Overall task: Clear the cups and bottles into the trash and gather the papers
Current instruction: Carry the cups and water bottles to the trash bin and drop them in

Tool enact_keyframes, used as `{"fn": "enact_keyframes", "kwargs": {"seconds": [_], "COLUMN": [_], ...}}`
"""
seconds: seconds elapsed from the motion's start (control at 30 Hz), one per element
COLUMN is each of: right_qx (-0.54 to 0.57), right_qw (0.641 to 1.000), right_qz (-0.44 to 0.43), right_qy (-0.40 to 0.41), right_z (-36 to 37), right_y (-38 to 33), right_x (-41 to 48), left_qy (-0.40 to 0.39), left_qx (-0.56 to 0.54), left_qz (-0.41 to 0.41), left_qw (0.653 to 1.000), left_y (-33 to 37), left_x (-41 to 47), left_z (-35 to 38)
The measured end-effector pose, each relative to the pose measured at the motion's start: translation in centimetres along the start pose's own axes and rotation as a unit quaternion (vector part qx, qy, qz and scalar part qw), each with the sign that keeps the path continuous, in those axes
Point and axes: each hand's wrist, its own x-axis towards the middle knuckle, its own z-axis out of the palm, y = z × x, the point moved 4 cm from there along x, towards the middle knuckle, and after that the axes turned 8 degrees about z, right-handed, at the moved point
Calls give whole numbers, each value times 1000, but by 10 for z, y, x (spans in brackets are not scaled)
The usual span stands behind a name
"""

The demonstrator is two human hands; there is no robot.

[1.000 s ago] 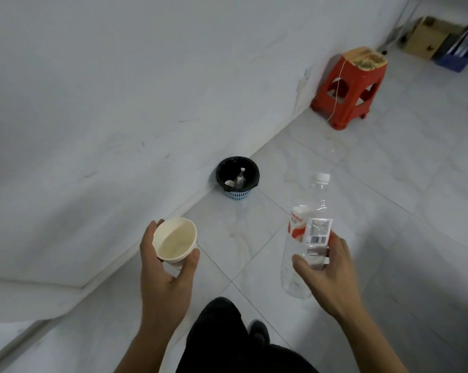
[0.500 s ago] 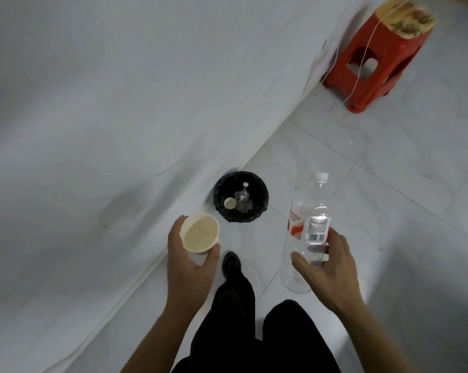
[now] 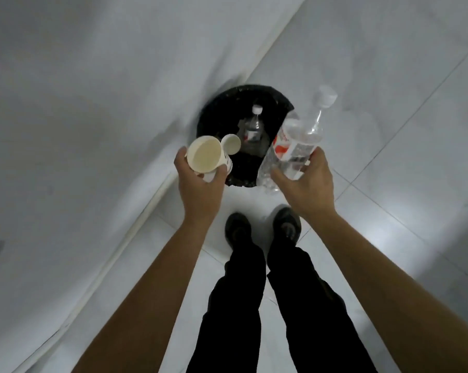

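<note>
White tiled floor (image 3: 389,135) meets a pale wall (image 3: 92,76) along a skirting line that runs from near left to far right.

Head view: a black-lined bin (image 3: 214,111) stands on the floor against the wall, just beyond my two shoes (image 3: 238,230). My left grip (image 3: 197,184) is curled round a paper cup (image 3: 203,154), thumb on one side and fingers on the other, with the mouth tipped towards the camera. It hangs over the bin's near left rim. My right grip (image 3: 308,184) is wrapped round the labelled middle of a clear bottle (image 3: 300,135), which tilts with its white cap far and right, over the bin's right rim.

I judge the cup to be light and easily crushed, so a loose hold round the wall is enough. The bottle looks empty or close to it. It should be light, thin-walled and a little slick, and the label band is the surest place to hold it. Neither should break when it falls.

I count two cups, the one I hold and a second cup (image 3: 231,146) already in the bin. There are two bottles, mine and a capped one (image 3: 254,125) lying inside, and one bin. No papers are in view.
</note>
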Motion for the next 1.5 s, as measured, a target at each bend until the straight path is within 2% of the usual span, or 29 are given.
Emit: {"fn": "enact_keyframes", "kwargs": {"seconds": [0.1,0.2,0.33,0.5,0.63,0.73,0.97,1.13,1.27,1.4,1.5], "right_qx": [3,-1,-53,-85,-101,-52,100,177,206,236,253], "right_qw": [1000,999,996,994,990,993,982,956,925,883,841], "right_qz": [-24,-13,4,-35,-85,-102,-130,-121,-76,18,97], "right_qy": [5,-29,-70,-59,-42,-17,97,201,310,406,468], "right_z": [53,98,116,54,-43,-123,-265,-296,-293,-268,-252], "right_y": [26,55,72,32,-27,-70,-133,-128,-100,-49,-6], "right_x": [67,111,117,50,-44,-131,-318,-417,-484,-552,-615], "left_qy": [14,9,-18,-26,-41,-52,-73,-84,-191,-304,-402], "left_qx": [34,76,107,118,110,89,32,-22,-6,-11,-7], "left_qz": [12,9,47,86,110,144,234,300,385,390,392], "left_qw": [999,997,993,989,987,984,969,950,903,869,828], "left_y": [-65,-111,-118,-47,66,157,315,365,375,375,370], "left_x": [41,63,61,18,-45,-104,-238,-279,-288,-299,-339], "left_z": [57,93,101,48,-27,-91,-209,-261,-279,-257,-225]}}
